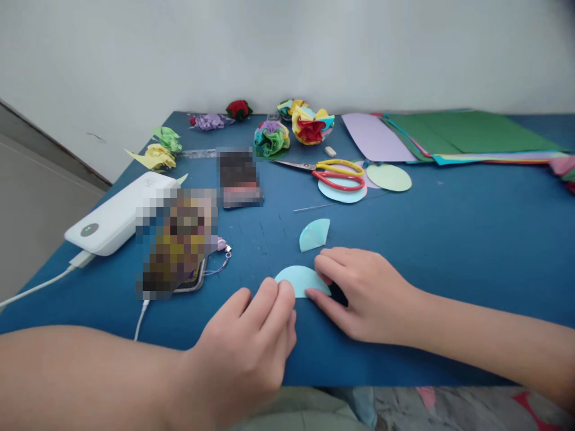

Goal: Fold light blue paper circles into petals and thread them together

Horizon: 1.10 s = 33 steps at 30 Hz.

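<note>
A light blue paper circle folded into a half circle [299,279] lies on the blue table [449,251] near its front edge. My left hand [245,344] pinches its left corner with fingers pressed together. My right hand [363,293] presses its right side, with the fingers curled onto the fold. Just behind it lies a smaller folded light blue paper wedge [313,234], touched by neither hand.
Red and yellow scissors [335,172] lie on cut paper circles [389,177]. Coloured paper sheets [453,134] are stacked at the back right. Several crumpled paper flowers [272,136] stand along the back. A white power bank [119,212] and a phone [191,278] sit at left.
</note>
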Available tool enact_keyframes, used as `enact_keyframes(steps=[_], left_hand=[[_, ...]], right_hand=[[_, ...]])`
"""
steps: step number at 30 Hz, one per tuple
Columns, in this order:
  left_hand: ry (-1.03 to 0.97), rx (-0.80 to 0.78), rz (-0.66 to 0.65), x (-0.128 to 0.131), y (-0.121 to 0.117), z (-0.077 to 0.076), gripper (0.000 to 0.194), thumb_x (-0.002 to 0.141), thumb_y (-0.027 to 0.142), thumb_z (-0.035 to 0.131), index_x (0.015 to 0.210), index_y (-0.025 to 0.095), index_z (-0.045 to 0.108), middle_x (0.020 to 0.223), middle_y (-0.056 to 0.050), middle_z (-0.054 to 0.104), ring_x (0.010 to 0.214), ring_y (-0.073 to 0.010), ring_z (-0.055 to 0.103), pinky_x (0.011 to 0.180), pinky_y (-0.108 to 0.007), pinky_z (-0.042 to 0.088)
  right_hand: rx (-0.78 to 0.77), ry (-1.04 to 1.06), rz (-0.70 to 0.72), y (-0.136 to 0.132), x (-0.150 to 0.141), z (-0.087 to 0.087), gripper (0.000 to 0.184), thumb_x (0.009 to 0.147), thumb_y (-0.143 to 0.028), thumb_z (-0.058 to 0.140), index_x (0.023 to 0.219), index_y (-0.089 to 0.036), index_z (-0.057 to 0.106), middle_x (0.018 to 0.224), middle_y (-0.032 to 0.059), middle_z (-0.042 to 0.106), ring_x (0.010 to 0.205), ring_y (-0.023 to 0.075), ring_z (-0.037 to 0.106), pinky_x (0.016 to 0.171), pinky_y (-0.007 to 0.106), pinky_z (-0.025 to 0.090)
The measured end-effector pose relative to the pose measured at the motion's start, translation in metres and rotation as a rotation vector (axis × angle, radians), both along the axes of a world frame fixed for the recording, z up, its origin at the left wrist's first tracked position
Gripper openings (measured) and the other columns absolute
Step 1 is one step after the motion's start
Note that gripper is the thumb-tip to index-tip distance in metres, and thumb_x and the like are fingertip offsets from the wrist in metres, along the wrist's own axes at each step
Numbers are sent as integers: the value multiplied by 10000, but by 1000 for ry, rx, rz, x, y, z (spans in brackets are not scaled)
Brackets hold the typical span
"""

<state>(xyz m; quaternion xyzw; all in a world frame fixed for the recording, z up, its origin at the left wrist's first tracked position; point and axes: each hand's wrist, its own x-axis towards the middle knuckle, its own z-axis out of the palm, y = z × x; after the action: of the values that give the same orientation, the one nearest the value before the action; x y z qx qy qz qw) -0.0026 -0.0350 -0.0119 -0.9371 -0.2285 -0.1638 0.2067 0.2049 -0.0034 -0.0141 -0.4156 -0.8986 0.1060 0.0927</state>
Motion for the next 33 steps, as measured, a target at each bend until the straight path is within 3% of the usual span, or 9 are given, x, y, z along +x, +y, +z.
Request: enact_keyframes(steps=[7, 10, 12, 17, 21, 28, 31, 33], left_hand=[[-44, 60, 31, -1, 1, 2, 130, 807, 114, 534, 755, 86, 649, 879, -127, 684, 779, -273, 614, 555, -353, 439], [-93, 98, 74, 0, 15, 3, 241, 821, 261, 561, 735, 57, 654, 844, -144, 682, 755, -272, 621, 526, -339, 445], [-71, 85, 102, -1, 24, 5, 348, 837, 360, 535, 846, 33, 654, 886, -173, 669, 804, -279, 621, 562, -347, 469], [-85, 105, -123, -8, 31, 13, 149, 844, 157, 527, 928, 81, 624, 843, -93, 666, 752, -226, 621, 574, -324, 469], [-82, 19, -209, -9, 31, 14, 200, 877, 88, 417, 874, 85, 617, 798, -80, 669, 758, -216, 625, 580, -317, 480], [-109, -220, -126, -9, 35, -2, 152, 848, 131, 475, 868, 103, 623, 941, -109, 658, 899, -234, 600, 703, -341, 520], [-122, -235, -128, -11, 33, -5, 143, 826, 120, 508, 901, 89, 626, 994, -122, 656, 944, -250, 592, 758, -361, 514], [-147, -259, -136, -13, 31, -5, 161, 815, 110, 526, 940, 71, 621, 1006, -131, 656, 965, -258, 588, 778, -373, 511]], right_hand=[[-23, 60, 14, -9, 11, 1, 87, 836, -208, 439, 860, -147, 497, 790, 67, 529, 694, 181, 433, 630, 305, 332], [-1, 184, -14, -10, 13, -4, 163, 832, -284, 509, 918, -145, 514, 798, 61, 539, 711, 180, 441, 643, 305, 341], [22, 257, 3, -9, 13, -7, 136, 836, -284, 529, 879, -154, 531, 745, 42, 533, 686, 166, 435, 634, 297, 339], [219, 345, 77, -5, 19, -12, 80, 834, -129, 510, 871, -165, 572, 685, 27, 537, 652, 147, 429, 612, 294, 324], [357, 232, 147, -3, 21, -10, 97, 816, -137, 541, 878, -171, 607, 716, 44, 574, 653, 153, 443, 595, 306, 307], [442, 111, 325, -2, 21, -8, 183, 815, -176, 566, 989, -168, 620, 884, 61, 636, 728, 177, 499, 610, 319, 354], [402, 173, 324, -2, 19, -8, 190, 812, -141, 557, 995, -153, 608, 975, 72, 622, 813, 193, 498, 681, 334, 399], [285, 238, 290, -2, 18, -9, 165, 817, -116, 525, 965, -133, 596, 926, 85, 600, 794, 181, 481, 685, 322, 412]])
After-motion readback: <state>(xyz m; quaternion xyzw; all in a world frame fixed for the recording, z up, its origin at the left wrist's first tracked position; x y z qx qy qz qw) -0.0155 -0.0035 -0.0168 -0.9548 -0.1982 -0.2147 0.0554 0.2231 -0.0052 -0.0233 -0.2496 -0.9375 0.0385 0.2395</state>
